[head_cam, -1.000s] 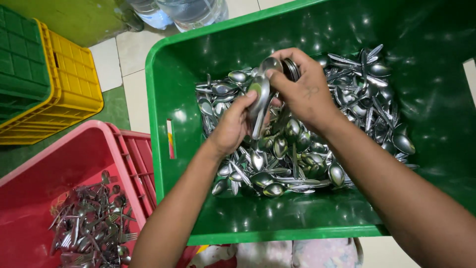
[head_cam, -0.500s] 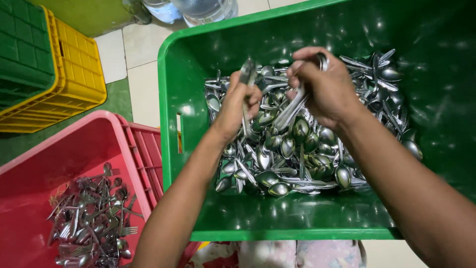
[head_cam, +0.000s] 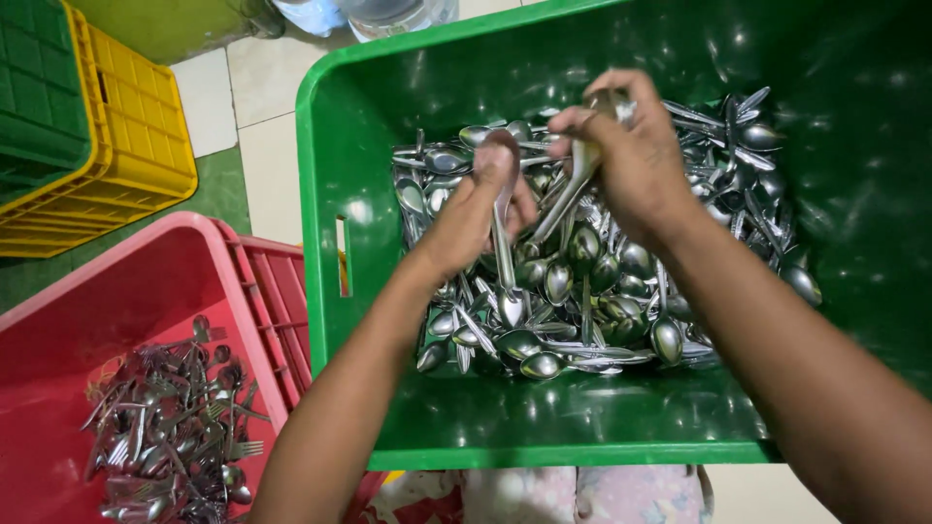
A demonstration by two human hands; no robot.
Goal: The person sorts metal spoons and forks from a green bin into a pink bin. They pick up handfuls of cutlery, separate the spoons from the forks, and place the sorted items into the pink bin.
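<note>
A spoon (head_cam: pixel 506 254) hangs bowl-down from the closed left hand (head_cam: pixel 473 215), above the spoon pile (head_cam: pixel 592 281) in the green crate (head_cam: pixel 330 155). The right hand (head_cam: pixel 631 160) grips several spoons (head_cam: pixel 573 180) by their handles. Sorting looks under way; the red crate (head_cam: pixel 243 281) with forks (head_cam: pixel 170 427) sits nearby, so each piece needs checking by type.

Polished metal spoons (head_cam: pixel 582 281) are gleaming inside a glossy, wet-looking green plastic crate (head_cam: pixel 582 451). Duller metal forks (head_cam: pixel 170 427) are lying in a smooth red plastic crate (head_cam: pixel 146 281). The yellow crate (head_cam: pixel 146 136) is looking matt plastic, the floor tiles (head_cam: pixel 262 107) smooth.
</note>
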